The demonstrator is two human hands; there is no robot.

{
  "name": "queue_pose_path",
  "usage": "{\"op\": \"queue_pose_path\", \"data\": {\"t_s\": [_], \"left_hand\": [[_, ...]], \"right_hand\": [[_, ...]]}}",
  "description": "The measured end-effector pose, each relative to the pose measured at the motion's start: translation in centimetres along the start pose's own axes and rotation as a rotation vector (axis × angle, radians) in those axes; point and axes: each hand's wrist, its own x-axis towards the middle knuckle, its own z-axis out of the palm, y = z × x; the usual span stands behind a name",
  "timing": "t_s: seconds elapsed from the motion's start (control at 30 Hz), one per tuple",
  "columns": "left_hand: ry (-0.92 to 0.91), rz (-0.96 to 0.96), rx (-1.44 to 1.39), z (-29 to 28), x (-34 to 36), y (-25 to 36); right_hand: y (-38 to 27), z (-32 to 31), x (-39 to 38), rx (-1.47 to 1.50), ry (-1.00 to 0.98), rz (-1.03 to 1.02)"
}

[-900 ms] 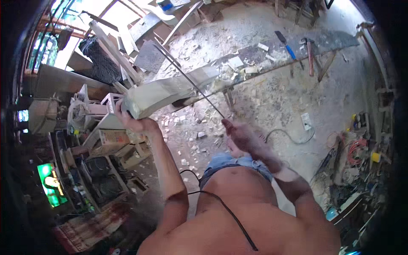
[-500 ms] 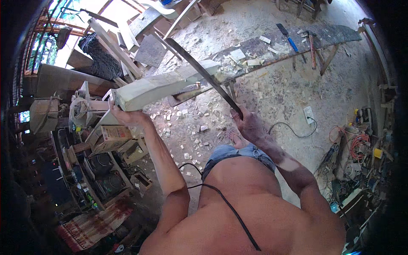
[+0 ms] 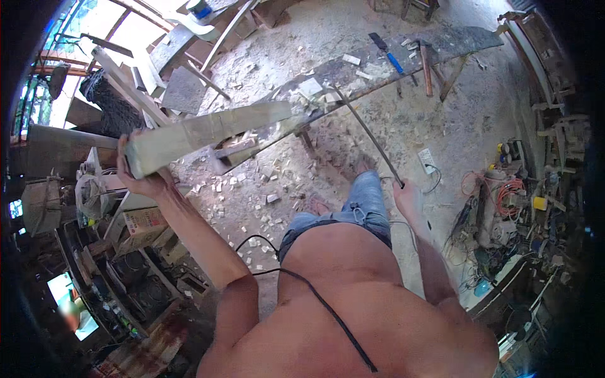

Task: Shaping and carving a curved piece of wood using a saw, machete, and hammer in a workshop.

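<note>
A long pale wooden beam (image 3: 201, 131) lies raised at its near end, gripped by my left hand (image 3: 142, 176), with fingers wrapped round that end. Its far end reaches over the low plank bench (image 3: 482, 39). My right hand (image 3: 406, 198) is closed on one end of a long dark flat blade (image 3: 368, 132), which slants up toward the bench to the right of the beam, apart from it. On the bench are wood chips, a blue-handled tool (image 3: 394, 62) and a wooden-handled hammer (image 3: 426, 75).
Wood offcuts are scattered on the dusty floor by my bare feet. A power strip (image 3: 426, 159) with cables lies at right, near coiled orange cord (image 3: 507, 201) and cluttered tools. Shelving, a cardboard box (image 3: 142, 223) and a lit screen (image 3: 69, 302) are at left; leaning boards stand upper left.
My left hand and the beam have shifted left. My right hand has swung right with the blade, which no longer crosses over the beam. My legs have moved and the view has shifted.
</note>
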Motion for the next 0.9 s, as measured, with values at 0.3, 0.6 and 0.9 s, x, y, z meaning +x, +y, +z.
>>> {"op": "queue_pose_path", "data": {"t_s": [0.3,0.6,0.9], "left_hand": [[0.117,0.415,0.828,4.3,8.2,-6.4],[0.677,0.145,0.584,5.0,-1.2,-16.8],[0.554,-0.346,2.002,2.4,-5.0,-23.8]], "right_hand": [[3.3,-2.1,13.6,0.057,-0.136,0.050],[6.0,-7.4,30.9,0.147,0.009,0.204],[11.9,-9.7,46.9,0.270,0.215,0.305]]}}
